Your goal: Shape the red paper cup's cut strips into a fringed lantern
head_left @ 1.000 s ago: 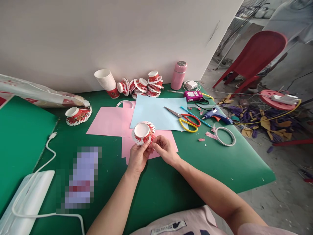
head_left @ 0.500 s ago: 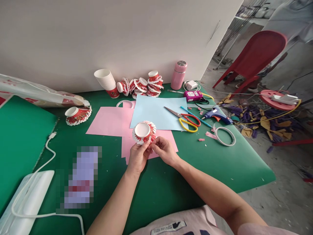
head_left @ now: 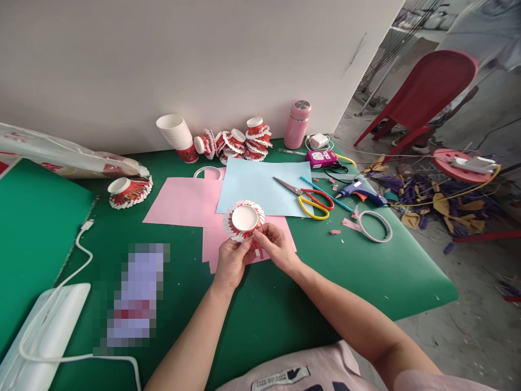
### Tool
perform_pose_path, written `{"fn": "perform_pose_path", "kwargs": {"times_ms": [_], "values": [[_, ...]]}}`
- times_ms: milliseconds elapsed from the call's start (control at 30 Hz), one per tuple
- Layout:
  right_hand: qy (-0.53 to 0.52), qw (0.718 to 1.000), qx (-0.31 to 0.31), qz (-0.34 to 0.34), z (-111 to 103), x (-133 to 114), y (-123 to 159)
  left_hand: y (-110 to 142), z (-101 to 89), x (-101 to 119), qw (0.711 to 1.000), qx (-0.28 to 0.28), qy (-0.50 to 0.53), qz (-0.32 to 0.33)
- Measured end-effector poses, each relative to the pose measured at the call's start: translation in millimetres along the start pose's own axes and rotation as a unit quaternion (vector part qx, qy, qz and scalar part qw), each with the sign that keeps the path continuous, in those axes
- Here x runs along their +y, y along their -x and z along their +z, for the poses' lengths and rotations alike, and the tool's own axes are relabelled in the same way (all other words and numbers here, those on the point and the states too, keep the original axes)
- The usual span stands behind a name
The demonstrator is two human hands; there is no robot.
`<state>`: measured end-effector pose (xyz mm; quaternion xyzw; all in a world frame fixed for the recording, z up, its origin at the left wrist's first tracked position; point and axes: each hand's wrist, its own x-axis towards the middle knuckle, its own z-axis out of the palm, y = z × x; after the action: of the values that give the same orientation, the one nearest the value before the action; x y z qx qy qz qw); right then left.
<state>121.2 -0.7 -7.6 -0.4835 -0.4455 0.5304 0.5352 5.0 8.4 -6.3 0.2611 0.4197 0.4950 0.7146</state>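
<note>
A red and white paper cup (head_left: 245, 218), its side cut into strips that fan out all round, is held bottom up over the sheets. My left hand (head_left: 230, 259) pinches its near left edge between thumb and fingers. On the near right edge, my right hand (head_left: 278, 247) is closed on the strips, and one red strip hangs down between the two hands. Beneath the cup lie pink paper (head_left: 183, 202) and a light blue sheet (head_left: 256, 184). Scissors (head_left: 306, 196) with red and yellow handles rest on the blue sheet, beside a blue pencil (head_left: 325, 193).
Similar cut cups (head_left: 256, 142) and a stack of paper cups (head_left: 176, 136) stand along the wall by a pink flask (head_left: 298, 125). A glue gun (head_left: 362, 191) and a tape roll (head_left: 375, 226) lie right. Another cut cup (head_left: 130, 192) sits left, near a white cable (head_left: 81, 255).
The cup has shifted slightly to the right and turned a little in my hands. A red strip now hangs lower between them, and my right hand has moved slightly.
</note>
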Motion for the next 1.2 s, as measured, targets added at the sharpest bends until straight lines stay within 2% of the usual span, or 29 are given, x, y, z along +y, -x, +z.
{"fn": "perform_pose_path", "kwargs": {"times_ms": [167,467,1200], "values": [[-0.009,1.000,0.002,0.017,1.7,1.9,-0.4,-0.5,-1.4,-1.2,1.000,-0.011,-0.004,-0.008],[-0.001,1.000,0.021,0.008,2.6,0.2,-0.8,-0.4,-2.5,2.8,0.999,-0.012,-0.013,-0.048],[-0.029,0.999,0.030,-0.009,3.2,8.1,-0.5,-2.2,-3.4,1.1,0.999,-0.006,0.034,-0.042]]}}
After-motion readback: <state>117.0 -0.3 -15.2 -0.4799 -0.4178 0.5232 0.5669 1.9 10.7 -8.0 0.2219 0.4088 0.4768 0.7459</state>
